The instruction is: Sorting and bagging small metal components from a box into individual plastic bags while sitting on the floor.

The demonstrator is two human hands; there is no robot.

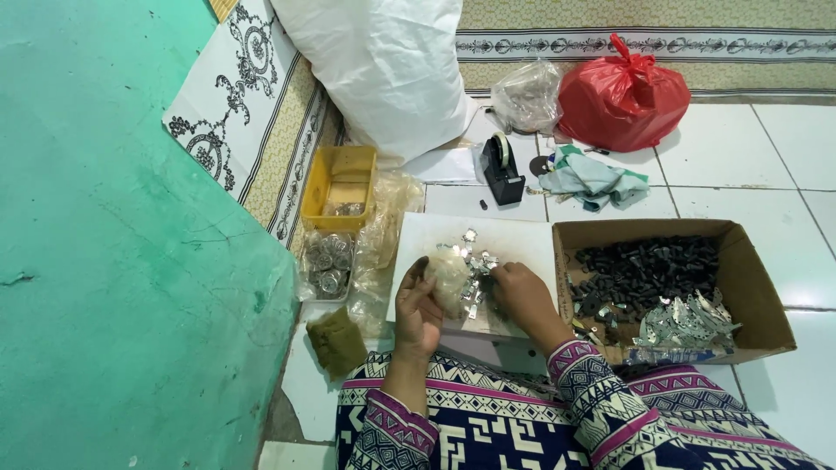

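My left hand (418, 306) holds a small clear plastic bag (449, 277) with pale contents over a white board (514, 239). My right hand (521, 294) rests on the board beside the bag, fingers curled at a scatter of small silver metal pieces (476, 261). Whether its fingers pinch a piece I cannot tell. Both sleeves are patterned in navy, white and pink.
A cardboard box (756, 287) at right holds black parts and silver pieces. A yellow tray (344, 178), a clear tub of round metal bits (327, 264) and plastic bags sit left. Behind: tape dispenser (502, 168), cloth (592, 178), red bag (623, 96), white sack (383, 61). Green wall on the left.
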